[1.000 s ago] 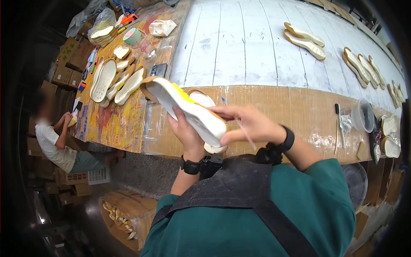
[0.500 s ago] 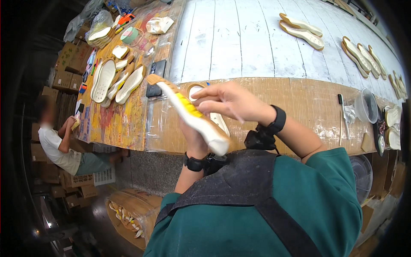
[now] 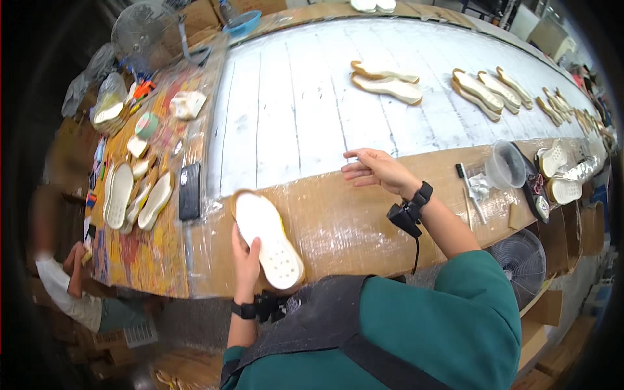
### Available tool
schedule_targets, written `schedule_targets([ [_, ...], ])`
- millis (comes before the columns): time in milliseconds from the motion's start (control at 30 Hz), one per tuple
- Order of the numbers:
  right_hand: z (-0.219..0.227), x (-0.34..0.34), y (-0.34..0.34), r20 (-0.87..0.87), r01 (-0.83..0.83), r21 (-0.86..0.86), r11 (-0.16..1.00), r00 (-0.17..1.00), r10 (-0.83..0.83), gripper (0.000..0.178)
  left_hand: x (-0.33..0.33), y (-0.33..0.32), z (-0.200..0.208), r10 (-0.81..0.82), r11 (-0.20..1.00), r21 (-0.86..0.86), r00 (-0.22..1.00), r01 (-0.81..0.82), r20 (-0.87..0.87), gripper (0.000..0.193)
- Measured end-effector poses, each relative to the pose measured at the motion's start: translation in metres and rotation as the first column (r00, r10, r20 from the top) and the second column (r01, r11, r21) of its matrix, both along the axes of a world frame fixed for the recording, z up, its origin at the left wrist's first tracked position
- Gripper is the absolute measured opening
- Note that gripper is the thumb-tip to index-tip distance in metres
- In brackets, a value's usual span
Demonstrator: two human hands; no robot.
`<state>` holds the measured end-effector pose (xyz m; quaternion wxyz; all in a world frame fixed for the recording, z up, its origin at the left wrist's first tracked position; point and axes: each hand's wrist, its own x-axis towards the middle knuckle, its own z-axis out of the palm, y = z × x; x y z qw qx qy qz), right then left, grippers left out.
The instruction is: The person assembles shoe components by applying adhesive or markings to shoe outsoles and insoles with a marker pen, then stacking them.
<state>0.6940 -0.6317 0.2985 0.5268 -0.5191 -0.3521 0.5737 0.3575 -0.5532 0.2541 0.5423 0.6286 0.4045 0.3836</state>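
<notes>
A white shoe sole (image 3: 263, 224) with a tan rim and a sliver of yellow at its side lies face up over the near edge of the cardboard. Its lower half shows small holes. My left hand (image 3: 246, 263) grips its left side, the thumb on the top face and the fingers partly hidden. To the right, my right hand (image 3: 382, 172) hovers over the cardboard near the white board, fingers stretched out with nothing in them. A pair of soles (image 3: 387, 88) lies on the white lined board (image 3: 286, 97), beyond my right hand.
More soles (image 3: 136, 195) and a black phone-like object (image 3: 190, 192) lie on the paint-stained left table. Further soles (image 3: 497, 94) stand on the board's right. A clear plastic tub (image 3: 506, 166) and a black-headed brush (image 3: 469, 192) are at right. A co-worker (image 3: 68, 286) sits at far left.
The sole in my left hand has turned from its yellow side to its white face and come lower. My right hand has moved off it to the right. The whole view has shifted.
</notes>
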Motion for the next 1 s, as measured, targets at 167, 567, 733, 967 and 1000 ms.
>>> schedule_targets([
  [167,-0.018,0.118,0.05,0.161,0.357,0.067,0.932,0.917,-0.364,0.038,0.002,-0.004,0.005,-0.02,0.999,0.032,0.955,0.031,-0.296,0.052],
  [567,-0.121,0.258,0.112,0.594,0.905,0.194,0.378,0.198,-0.78,0.049,-0.013,0.002,0.003,0.187,0.982,0.034,0.967,-0.184,-0.171,0.029],
  [733,-0.082,0.126,0.116,-0.301,0.378,-0.24,0.894,0.846,-0.439,0.033,0.01,0.013,0.047,0.077,0.997,-0.003,0.982,-0.079,-0.172,0.028],
  [967,0.014,-0.046,0.002,-0.133,-0.203,0.181,0.962,0.965,0.228,0.04,0.068,0.01,0.101,0.048,0.972,-0.237,0.972,0.008,0.229,0.071],
  [1000,0.018,-0.054,-0.008,0.004,-0.335,0.246,0.91,0.939,0.344,0.04,0.066,0.007,0.103,0.01,0.983,-0.18,0.97,0.034,0.241,0.074],
])
